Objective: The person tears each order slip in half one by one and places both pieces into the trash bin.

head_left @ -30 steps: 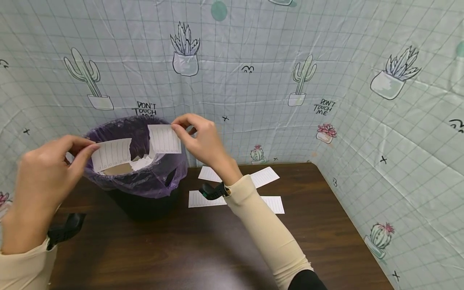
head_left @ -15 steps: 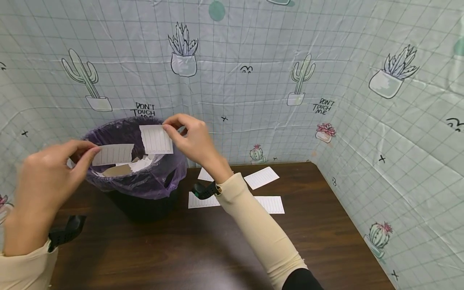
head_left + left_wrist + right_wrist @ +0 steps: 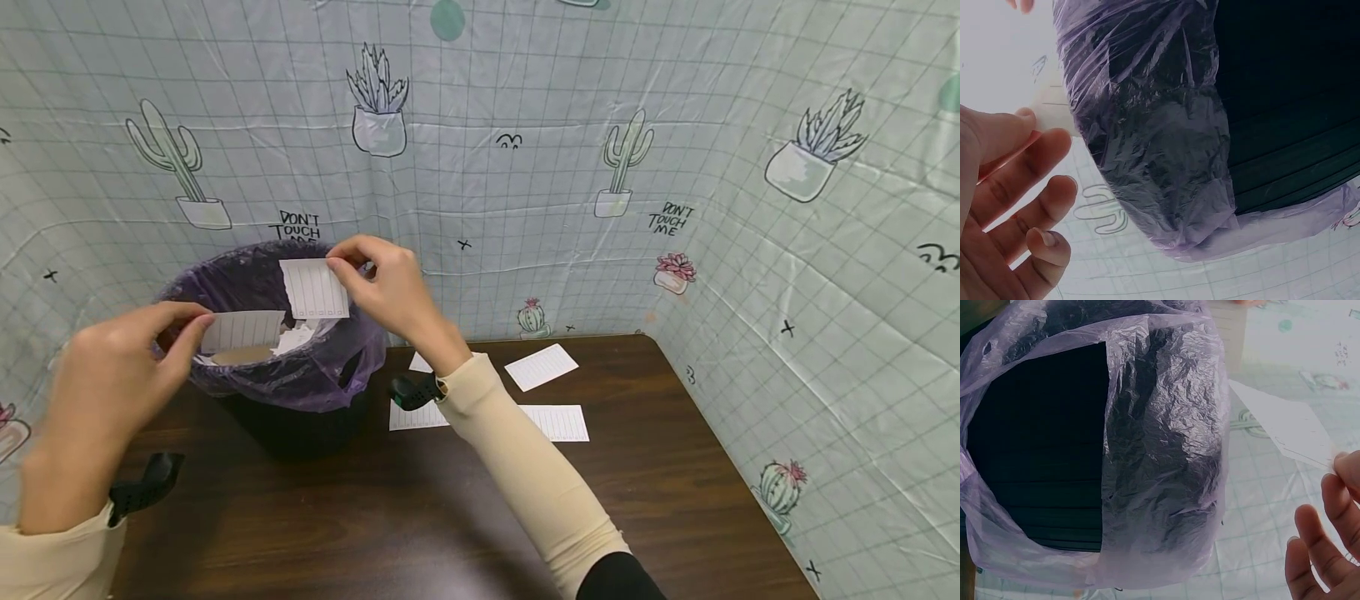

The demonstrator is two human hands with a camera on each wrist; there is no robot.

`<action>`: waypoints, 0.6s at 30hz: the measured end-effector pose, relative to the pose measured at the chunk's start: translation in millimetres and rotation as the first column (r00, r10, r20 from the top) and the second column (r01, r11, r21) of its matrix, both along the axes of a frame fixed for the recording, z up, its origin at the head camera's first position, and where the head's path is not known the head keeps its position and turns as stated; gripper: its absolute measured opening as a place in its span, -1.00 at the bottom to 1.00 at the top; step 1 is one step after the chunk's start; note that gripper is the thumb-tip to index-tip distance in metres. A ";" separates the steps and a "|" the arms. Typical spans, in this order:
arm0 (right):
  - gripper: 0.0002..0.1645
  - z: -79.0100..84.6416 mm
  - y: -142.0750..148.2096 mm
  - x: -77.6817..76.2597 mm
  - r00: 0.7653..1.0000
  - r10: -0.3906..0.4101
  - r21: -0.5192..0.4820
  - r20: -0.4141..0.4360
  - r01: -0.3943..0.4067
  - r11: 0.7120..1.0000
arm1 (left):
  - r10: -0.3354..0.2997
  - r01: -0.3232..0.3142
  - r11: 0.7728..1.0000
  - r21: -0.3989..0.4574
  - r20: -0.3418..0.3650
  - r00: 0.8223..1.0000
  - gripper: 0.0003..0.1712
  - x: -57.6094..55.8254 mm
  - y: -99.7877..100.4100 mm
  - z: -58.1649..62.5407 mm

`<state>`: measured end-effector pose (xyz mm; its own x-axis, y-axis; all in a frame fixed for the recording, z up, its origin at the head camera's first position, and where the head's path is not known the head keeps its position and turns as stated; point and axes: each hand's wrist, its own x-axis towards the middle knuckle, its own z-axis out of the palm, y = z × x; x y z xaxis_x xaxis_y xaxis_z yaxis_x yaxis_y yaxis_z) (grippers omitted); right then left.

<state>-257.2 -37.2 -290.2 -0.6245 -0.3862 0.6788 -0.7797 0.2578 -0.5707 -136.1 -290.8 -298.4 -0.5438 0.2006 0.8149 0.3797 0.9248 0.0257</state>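
Observation:
Over the left part of the bin's mouth, my left hand (image 3: 123,375) pinches a lined piece of paper (image 3: 243,331) between thumb and forefinger. My right hand (image 3: 390,287) pinches another lined piece of paper (image 3: 317,289) by its top right corner, above the bin's right side. That piece has a ragged left edge. Both pieces are apart from each other. Below them stands a black bin (image 3: 292,425) with a purple bag (image 3: 322,383) folded over its rim. White paper scraps (image 3: 296,335) and a brown piece lie inside. In the right wrist view the right hand's paper (image 3: 1288,428) hangs beside the bag.
On the dark wooden table (image 3: 420,517), right of the bin, lie several lined paper strips, including one at the back (image 3: 542,367) and one nearer (image 3: 558,423). My right forearm partly covers others. A cactus-patterned cloth (image 3: 480,183) encloses the table behind and at the sides.
My right hand has moved left with its paper. My left hand has shifted slightly right and down, its paper now lower over the bin. The papers on the table have stayed put.

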 end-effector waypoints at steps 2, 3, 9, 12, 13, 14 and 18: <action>-0.83 -0.3 -1.1 -0.3 1.000 0.000 0.005 0.005 0.000 1.000 | 0.002 -0.002 1.000 -0.001 0.002 1.000 -0.81 -0.1 1.0 -0.7; -0.83 -0.5 -1.7 -0.5 1.000 0.001 0.007 0.007 -0.001 1.000 | 0.003 -0.003 1.000 0.001 0.005 1.000 -0.81 -0.1 1.5 -0.9; -0.83 -2.5 -5.8 -1.4 1.000 -0.007 0.019 0.015 0.007 1.000 | 0.011 -0.011 1.000 0.008 0.017 1.000 -0.82 0.6 3.9 -1.6; -0.84 -3.8 -7.6 -1.7 1.000 -0.016 0.023 0.014 0.015 1.000 | 0.015 -0.015 1.000 0.009 0.023 1.000 -0.82 0.8 4.7 -2.1; -0.84 -4.2 -8.0 -1.7 1.000 -0.016 0.023 0.012 0.016 1.000 | 0.016 -0.016 1.000 0.011 0.026 1.000 -0.82 0.7 4.9 -2.4; -0.84 -4.5 -8.4 -1.8 1.000 -0.017 0.025 0.009 0.017 1.000 | 0.017 -0.017 1.000 0.010 0.027 1.000 -0.82 0.6 5.1 -2.6; -0.84 -6.1 -9.8 -2.4 1.000 -0.010 0.024 0.001 0.010 1.000 | 0.017 -0.018 1.000 0.025 0.039 0.999 -0.81 0.1 5.6 -4.1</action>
